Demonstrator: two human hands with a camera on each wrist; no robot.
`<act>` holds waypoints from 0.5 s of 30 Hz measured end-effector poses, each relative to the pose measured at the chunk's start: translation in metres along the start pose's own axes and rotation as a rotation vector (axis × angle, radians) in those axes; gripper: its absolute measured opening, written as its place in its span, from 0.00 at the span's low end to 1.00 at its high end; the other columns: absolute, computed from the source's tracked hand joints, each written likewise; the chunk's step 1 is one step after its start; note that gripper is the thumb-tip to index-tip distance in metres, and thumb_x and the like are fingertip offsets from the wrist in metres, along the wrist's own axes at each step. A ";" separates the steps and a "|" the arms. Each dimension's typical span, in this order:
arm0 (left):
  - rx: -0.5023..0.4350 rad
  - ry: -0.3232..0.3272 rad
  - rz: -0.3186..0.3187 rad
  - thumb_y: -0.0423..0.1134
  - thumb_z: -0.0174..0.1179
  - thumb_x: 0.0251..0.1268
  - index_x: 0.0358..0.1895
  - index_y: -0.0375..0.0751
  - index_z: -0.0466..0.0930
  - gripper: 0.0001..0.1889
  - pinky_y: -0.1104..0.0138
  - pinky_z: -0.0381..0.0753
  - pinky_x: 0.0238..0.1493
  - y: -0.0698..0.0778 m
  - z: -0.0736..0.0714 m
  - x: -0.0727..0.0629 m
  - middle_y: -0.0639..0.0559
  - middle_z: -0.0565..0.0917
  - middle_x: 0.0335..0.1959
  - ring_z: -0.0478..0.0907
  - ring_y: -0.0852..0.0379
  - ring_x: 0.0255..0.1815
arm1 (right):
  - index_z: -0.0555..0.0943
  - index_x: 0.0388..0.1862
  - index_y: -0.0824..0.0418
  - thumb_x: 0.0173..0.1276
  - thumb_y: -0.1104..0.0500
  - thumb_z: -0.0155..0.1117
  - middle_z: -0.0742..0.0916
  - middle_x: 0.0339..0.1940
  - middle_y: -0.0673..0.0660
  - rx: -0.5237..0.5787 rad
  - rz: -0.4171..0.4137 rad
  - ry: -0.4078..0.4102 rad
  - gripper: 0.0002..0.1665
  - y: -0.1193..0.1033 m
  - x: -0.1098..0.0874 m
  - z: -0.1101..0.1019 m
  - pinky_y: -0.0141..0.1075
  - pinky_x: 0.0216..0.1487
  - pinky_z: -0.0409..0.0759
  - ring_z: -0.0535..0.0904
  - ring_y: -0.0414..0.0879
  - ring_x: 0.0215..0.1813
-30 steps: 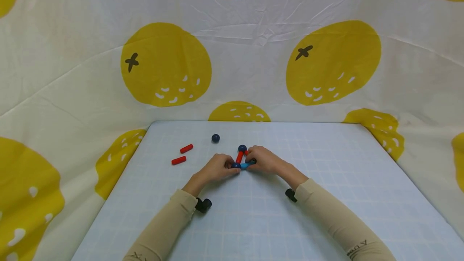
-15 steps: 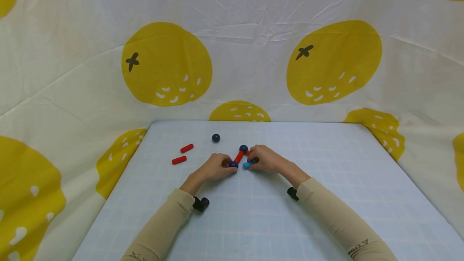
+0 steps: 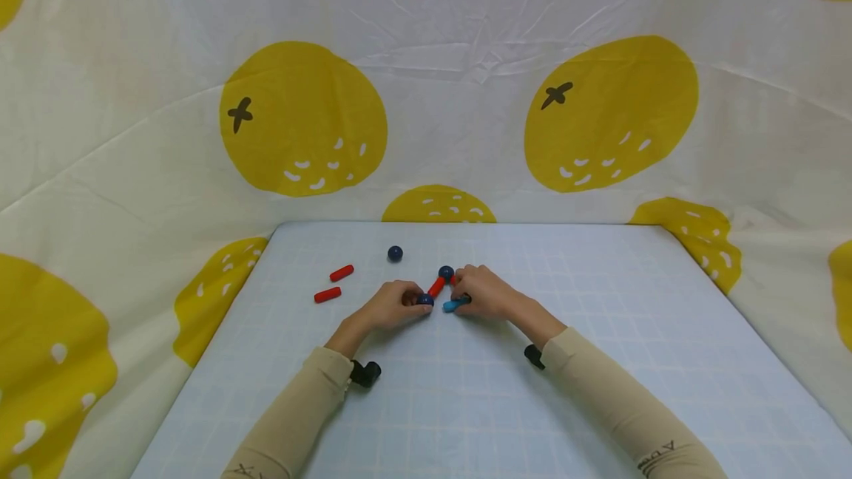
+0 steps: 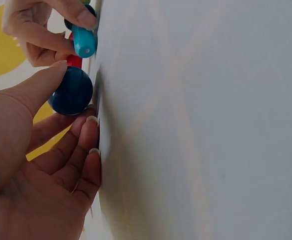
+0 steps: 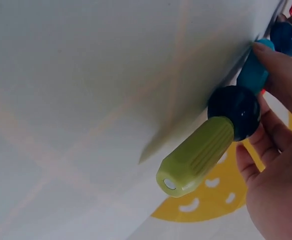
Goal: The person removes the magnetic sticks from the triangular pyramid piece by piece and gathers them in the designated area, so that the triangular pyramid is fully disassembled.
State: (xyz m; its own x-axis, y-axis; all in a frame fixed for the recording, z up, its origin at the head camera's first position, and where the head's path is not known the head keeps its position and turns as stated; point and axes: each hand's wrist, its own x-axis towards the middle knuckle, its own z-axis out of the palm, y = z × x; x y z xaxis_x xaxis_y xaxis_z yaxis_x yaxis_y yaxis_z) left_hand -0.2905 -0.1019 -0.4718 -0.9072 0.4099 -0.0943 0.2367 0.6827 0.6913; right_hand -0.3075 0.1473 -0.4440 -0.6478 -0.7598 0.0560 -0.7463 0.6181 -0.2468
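Observation:
My left hand (image 3: 391,304) grips a dark blue ball (image 4: 72,92) between thumb and fingers, close over the table. From that ball a red rod (image 3: 435,287) runs back to a second dark blue ball (image 3: 446,272). Another short red rod (image 3: 453,280) leads from there toward my right hand (image 3: 489,293), which partly hides it. My right hand pinches a light blue rod (image 5: 254,71), its free end pointing at the left-hand ball across a small gap. At the rod's other end, in the right wrist view, sit a dark blue ball (image 5: 234,113) and a ridged green rod (image 5: 196,157).
Two loose red rods, a nearer one (image 3: 328,294) and a farther one (image 3: 342,273), lie on the left of the table (image 3: 426,405). A loose dark blue ball (image 3: 396,253) rests near the back edge. Behind hangs a white cloth (image 3: 459,124) with yellow fruit prints.
The left-hand ball has come away from the light blue rod's end. My left hand has shifted slightly left with it, slanting the red rod more. My right hand has hardly moved.

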 end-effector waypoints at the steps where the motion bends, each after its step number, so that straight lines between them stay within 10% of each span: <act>1: -0.004 0.002 -0.002 0.51 0.69 0.68 0.53 0.45 0.84 0.18 0.63 0.76 0.44 0.000 0.000 0.000 0.53 0.80 0.35 0.75 0.54 0.39 | 0.91 0.44 0.57 0.65 0.52 0.76 0.81 0.38 0.51 0.001 0.007 -0.006 0.12 0.000 0.000 -0.001 0.42 0.47 0.69 0.72 0.46 0.42; 15: -0.009 0.015 0.006 0.51 0.69 0.67 0.52 0.43 0.84 0.18 0.64 0.76 0.42 -0.002 0.001 0.000 0.53 0.80 0.34 0.74 0.55 0.38 | 0.84 0.61 0.61 0.67 0.58 0.74 0.81 0.59 0.61 0.126 0.057 0.061 0.24 0.002 0.027 -0.012 0.53 0.62 0.73 0.74 0.57 0.59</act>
State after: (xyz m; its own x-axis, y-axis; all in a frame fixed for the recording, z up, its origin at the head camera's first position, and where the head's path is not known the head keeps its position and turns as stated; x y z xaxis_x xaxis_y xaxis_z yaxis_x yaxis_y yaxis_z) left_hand -0.2907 -0.1028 -0.4742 -0.9111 0.4046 -0.0791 0.2391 0.6750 0.6980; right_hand -0.3284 0.1310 -0.4311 -0.6998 -0.7079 0.0956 -0.6851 0.6272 -0.3704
